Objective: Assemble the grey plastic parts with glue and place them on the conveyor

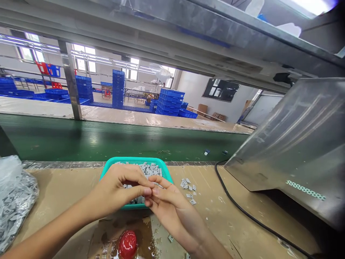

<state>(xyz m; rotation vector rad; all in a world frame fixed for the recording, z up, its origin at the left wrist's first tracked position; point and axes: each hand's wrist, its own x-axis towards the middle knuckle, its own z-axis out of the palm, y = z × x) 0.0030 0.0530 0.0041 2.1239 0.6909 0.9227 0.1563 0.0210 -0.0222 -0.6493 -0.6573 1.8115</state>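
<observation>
Teal plastic tray [161, 168], grey parts [149, 171], left hand [121, 189], right hand [172, 210] meeting above

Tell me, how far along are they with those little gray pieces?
Hard to say. Done, maybe: a few gray pieces lie beside the teal basket. In hand: the left hand and right hand meet over the basket, hiding what they hold. Still to go: the basket is heaped, and a plastic bag holds more.

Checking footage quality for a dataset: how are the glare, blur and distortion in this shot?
Head view: the windows blow out white; the stainless steel panel shows streaky reflections; wide-angle distortion bows the overhead steel beam; the left hand and right hand look fairly sharp, with no obvious motion blur.
</observation>
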